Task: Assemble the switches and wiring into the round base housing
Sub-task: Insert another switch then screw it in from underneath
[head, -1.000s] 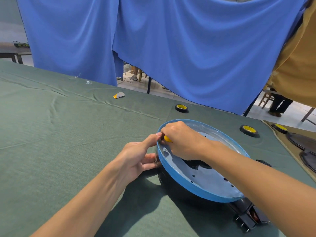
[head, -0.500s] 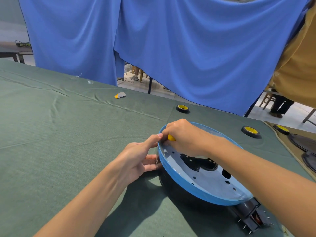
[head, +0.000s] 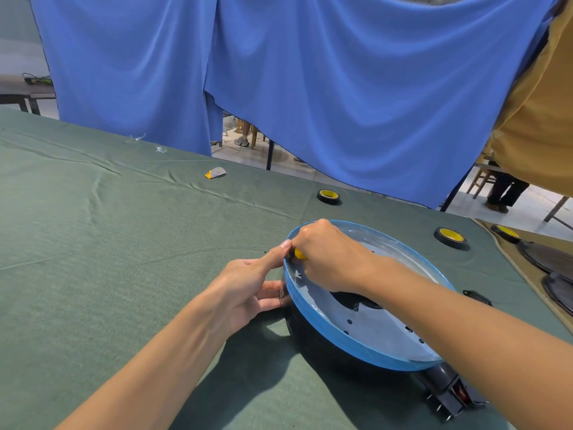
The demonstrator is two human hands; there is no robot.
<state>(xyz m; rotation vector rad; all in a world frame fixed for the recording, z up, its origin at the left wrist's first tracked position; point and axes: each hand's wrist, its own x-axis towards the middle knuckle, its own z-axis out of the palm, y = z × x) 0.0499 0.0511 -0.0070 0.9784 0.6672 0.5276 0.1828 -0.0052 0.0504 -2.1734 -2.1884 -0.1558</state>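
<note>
The round base housing (head: 328,332) lies on the green cloth, black outside with a blue rim and a pale inner plate. My right hand (head: 328,259) reaches inside at its left edge, fingers curled round a small yellow part (head: 300,254) pressed against the inner wall. My left hand (head: 248,283) holds the housing's outer left wall, thumb on the rim, fingers against the side. A black switch block with metal pins (head: 449,395) sticks out at the housing's lower right.
Three black-and-yellow tape rolls lie beyond the housing (head: 328,197) (head: 451,237) (head: 505,233). A small grey-and-yellow scrap (head: 215,173) sits far left. Dark round parts (head: 548,259) rest at the right. A small black piece (head: 476,296) lies near the housing. Blue curtain hangs behind.
The housing tilted slightly and then settled back. Both hands stay at its left edge, and my right hand keeps working the yellow part.
</note>
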